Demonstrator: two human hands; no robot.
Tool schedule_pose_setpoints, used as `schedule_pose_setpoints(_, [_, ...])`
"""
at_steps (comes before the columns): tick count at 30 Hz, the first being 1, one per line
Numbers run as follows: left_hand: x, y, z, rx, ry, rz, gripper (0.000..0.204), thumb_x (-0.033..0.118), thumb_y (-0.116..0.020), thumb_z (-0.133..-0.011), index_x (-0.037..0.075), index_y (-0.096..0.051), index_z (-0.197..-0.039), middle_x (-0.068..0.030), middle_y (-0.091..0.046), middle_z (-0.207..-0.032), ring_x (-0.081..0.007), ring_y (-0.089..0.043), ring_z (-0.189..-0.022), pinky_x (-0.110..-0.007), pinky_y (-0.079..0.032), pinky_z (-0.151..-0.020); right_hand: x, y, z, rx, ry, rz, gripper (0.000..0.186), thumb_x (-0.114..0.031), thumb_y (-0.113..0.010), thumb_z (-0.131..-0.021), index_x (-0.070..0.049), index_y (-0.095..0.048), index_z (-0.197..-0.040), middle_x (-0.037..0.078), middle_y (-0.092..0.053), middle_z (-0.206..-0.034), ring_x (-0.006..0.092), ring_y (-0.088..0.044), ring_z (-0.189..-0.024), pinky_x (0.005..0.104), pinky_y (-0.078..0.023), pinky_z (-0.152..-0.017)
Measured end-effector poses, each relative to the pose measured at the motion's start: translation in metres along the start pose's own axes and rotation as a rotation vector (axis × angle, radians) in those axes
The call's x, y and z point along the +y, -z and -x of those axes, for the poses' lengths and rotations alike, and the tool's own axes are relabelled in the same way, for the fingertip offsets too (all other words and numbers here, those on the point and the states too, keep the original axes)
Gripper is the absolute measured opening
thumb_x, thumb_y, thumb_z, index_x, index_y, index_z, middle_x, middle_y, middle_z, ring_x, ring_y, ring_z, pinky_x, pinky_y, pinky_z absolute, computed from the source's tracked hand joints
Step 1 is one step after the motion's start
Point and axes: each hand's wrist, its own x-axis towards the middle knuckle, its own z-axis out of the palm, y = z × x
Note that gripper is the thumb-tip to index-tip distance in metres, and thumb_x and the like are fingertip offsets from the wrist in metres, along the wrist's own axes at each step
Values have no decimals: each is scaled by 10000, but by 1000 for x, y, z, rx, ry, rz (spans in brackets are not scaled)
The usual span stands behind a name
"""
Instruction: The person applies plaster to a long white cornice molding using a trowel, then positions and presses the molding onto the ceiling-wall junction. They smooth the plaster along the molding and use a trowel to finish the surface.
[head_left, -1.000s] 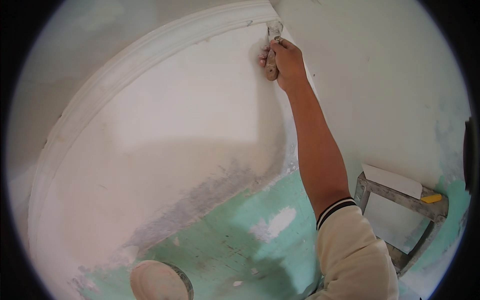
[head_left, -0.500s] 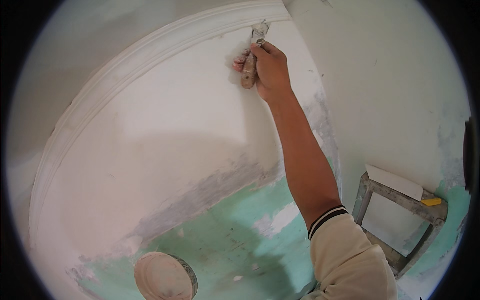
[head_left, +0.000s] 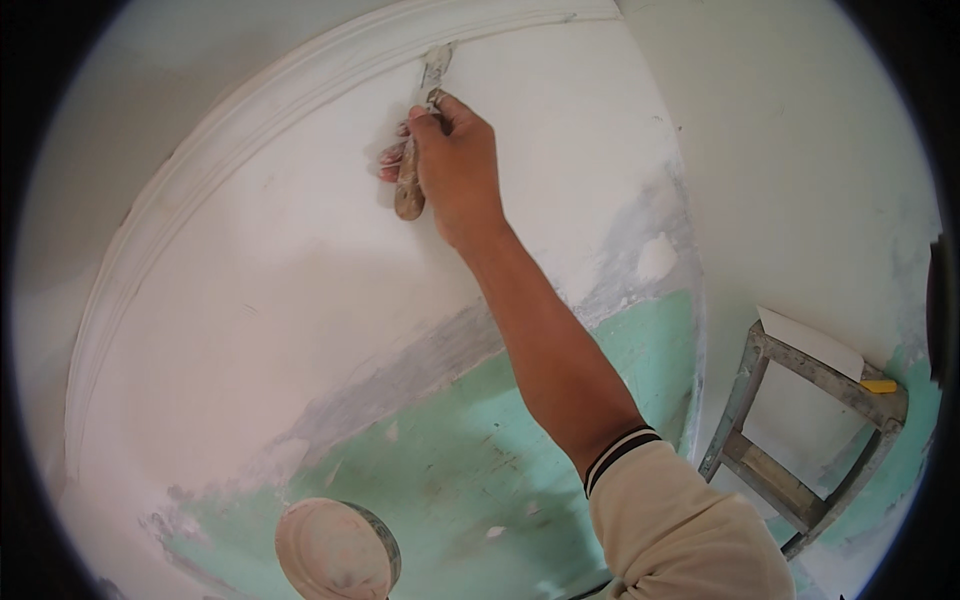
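My right hand (head_left: 460, 170) is closed around the worn, putty-smeared handle of a putty knife (head_left: 408, 192). The knife's whitish, coated blade points up and meets the wall just under a white moulded cornice (head_left: 215, 130). Behind the hand spreads white-plastered wall (head_left: 300, 230), with a grey band (head_left: 390, 375) and a green area (head_left: 450, 440) lower down. A round tub (head_left: 335, 550) of pale putty, with a stained side, is at the lower edge, left of my sleeve. What supports the tub cannot be seen. My left hand is out of view.
At the right stands a worn, stained frame like a stepladder top (head_left: 820, 380). On it lie a whitish flat blade or board (head_left: 810, 342) and a small yellow piece (head_left: 878, 386). A corner joins a pale side wall (head_left: 790, 170). A dark object (head_left: 938, 310) shows at the right rim.
My right hand has slid the putty knife leftward along the cornice's lower edge. The view has shifted slightly, so the ladder-like frame sits farther right.
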Motion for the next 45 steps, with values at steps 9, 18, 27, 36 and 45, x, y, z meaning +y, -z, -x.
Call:
schedule_pose_setpoints(9, [-1, 23, 8, 73, -23, 42, 749, 486, -682, -949, 59, -422, -1507, -137, -572, -1450, -296, -550, -1316, -494, -498, -1076, 25, -53, 57, -218, -130, 11, 445, -131, -551, -1044, 133, -486, -1397, 120, -618, -952, 141, -657, -693, 300, -602, -596])
schedule_pose_setpoints(18, [-5, 56, 19, 199, -21, 48, 694, 428, -636, -983, 29, -419, -1507, -196, -551, -1450, -373, -539, -1310, -543, -502, -1052, 32, -26, 18, 80, 61, -100, 279, -110, -537, -1039, 102, -564, -1218, 97, -595, -881, 168, -648, -663, 342, -627, -598])
schedule_pose_setpoints(27, [-3, 38, 10, 328, -15, 87, 711, 347, -664, -967, -28, -380, -1501, -236, -509, -1460, -398, -528, -1304, -574, -535, -993, 90, -103, 72, -44, 10, -33, 425, -73, -498, -1045, 151, -474, -1405, 114, -639, -848, 127, -648, -608, 272, -581, -541])
schedule_pose_setpoints(36, [-13, 69, 11, 254, -158, 111, 924, 339, -794, -882, 143, -242, -1597, -216, -410, -1551, -422, -562, -1280, -515, -608, -925, 94, -77, 58, 106, 94, -178, 224, -104, -519, -1050, 72, -563, -1181, 78, -578, -884, 155, -644, -696, 334, -634, -675])
schedule_pose_setpoints(45, [-21, 117, -13, 313, -25, 134, 784, 363, -692, -955, 109, -292, -1580, -222, -448, -1533, -390, -561, -1301, -513, -620, -910, 139, -168, 103, -64, -20, -173, 238, -88, -504, -1048, 109, -562, -1169, 86, -592, -885, 138, -634, -641, 300, -609, -587])
